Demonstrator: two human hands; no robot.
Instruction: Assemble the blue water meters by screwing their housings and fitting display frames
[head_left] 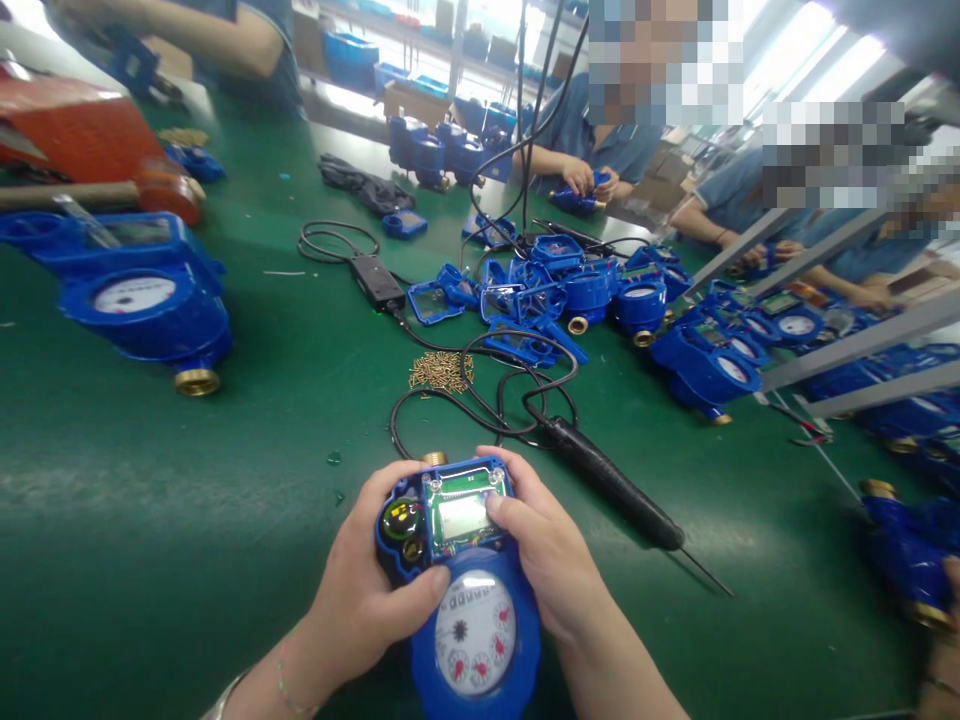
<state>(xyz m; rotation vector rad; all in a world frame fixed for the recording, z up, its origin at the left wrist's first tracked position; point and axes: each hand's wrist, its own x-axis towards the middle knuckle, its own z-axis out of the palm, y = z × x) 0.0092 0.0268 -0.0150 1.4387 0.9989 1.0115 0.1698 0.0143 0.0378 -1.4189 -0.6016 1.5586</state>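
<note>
Both hands hold a blue water meter [480,620] at the near edge of the bench, its white dial with red pointers facing up. Above the dial sits an uncovered green circuit board [469,490] with a small display. My left hand [367,570] wraps the left side, thumb beside the dial's top. My right hand [547,540] grips the right side, its thumb on the board next to the display. A round battery-like part shows in the open housing at the left. Beyond the meter lie a black electric screwdriver [615,480] and a pile of brass screws [441,372].
On the green bench [300,480], another water meter [142,290] stands left, near an orange tool [82,140]. Blue covers [517,290] and several meters crowd the centre and right. A black power adapter [376,282] trails cable. Co-workers' hands [589,180] work across the bench.
</note>
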